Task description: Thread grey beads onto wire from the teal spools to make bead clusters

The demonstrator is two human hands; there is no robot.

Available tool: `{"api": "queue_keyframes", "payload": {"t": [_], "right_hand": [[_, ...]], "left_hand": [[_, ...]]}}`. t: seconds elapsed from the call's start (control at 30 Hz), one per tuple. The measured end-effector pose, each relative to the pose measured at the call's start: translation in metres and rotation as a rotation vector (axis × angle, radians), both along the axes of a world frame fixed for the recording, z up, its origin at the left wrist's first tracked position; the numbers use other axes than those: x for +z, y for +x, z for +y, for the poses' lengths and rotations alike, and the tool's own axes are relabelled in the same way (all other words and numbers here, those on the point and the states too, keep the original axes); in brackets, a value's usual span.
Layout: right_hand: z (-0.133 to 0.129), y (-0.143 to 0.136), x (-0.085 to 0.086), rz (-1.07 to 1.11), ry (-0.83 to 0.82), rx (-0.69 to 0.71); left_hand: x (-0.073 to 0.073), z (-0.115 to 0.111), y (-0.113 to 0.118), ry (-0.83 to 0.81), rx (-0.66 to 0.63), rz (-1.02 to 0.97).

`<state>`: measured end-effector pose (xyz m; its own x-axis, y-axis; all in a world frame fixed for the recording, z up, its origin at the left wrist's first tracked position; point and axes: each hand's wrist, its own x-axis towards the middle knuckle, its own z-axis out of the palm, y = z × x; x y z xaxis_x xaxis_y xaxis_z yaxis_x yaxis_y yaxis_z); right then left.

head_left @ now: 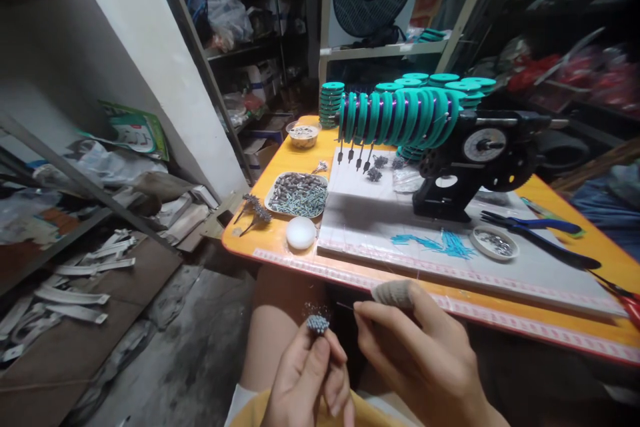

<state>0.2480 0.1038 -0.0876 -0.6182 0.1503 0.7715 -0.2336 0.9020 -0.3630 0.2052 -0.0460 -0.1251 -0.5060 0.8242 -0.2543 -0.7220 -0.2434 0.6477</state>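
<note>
My left hand (pixel 310 373) is closed, pinching a small bundle of grey-blue rods (pixel 317 325) upright, with their round ends facing up. Just to its right is my right hand (pixel 420 340), also closed, gripping a thin needle-like tool (pixel 346 306) whose tip points toward the bundle without touching it. A grey ribbed cover (pixel 393 293) sits on one finger of the right hand. Both hands are held above my lap, in front of the table edge. Tiny specks show above the bundle.
On the yellow table (pixel 237 240) stand a tray of small rods (pixel 299 195), a white round lid (pixel 301 233), and a black winding machine (pixel 445 180) with green-rimmed coils (pixel 400 119). Blue strips (pixel 445 243), a dish of metal bits (pixel 494 243) and pliers (pixel 540 225) lie on the board.
</note>
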Motion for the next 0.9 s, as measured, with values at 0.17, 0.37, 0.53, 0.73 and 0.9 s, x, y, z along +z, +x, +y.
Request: {"api": "queue_keyframes", "payload": {"t": [0.17,0.37,0.53,0.73,0.9], "right_hand": [[-0.004,-0.002,0.005,-0.017,-0.047,0.007],[0.002,0.002,0.011,-0.101,-0.188,0.046],[-0.003,-0.002,0.010,-0.248,-0.561,0.252],[0.003,-0.007,0.011,-0.452,-0.741,0.322],[0.003,-0.005,0.008,-0.453,-0.686,0.237]], "left_hand": [[0.018,0.000,0.003,-0.178,0.132,0.004],[0.015,0.003,-0.002,-0.153,0.122,0.069],[0.013,0.013,-0.013,-0.190,0.037,0.219],[0.027,0.013,-0.031,-0.392,-0.076,0.526],[0.043,0.012,-0.029,-0.566,-0.068,0.632]]}}
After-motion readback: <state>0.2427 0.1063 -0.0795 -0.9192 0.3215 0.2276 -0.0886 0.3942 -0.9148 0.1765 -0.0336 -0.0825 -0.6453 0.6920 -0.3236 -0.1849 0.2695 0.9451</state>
